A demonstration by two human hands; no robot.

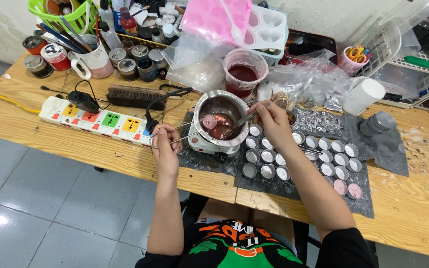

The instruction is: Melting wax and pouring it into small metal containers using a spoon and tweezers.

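Note:
My left hand [164,144] grips the ring end of thin metal tongs [187,133] that reach over a steel melting pot [223,118] and hold a small round metal cup [209,121] filled with pink wax. My right hand [273,120] holds a metal spoon [239,123] dipped into the reddish melted wax in the pot. The pot sits on a small white electric heater [205,144]. To the right, several empty round metal cups [299,154] stand in rows on a dark grey mat [379,149]; two at the near right [347,188] hold pink wax.
A white power strip [95,120] with coloured sockets lies at left, a wooden brush [136,96] behind it. A plastic cup of red liquid [244,73], pink and white moulds [234,22], bags, jars, a mug [93,62] and a white cup [365,96] crowd the back. The wooden table's near edge [125,161] is close.

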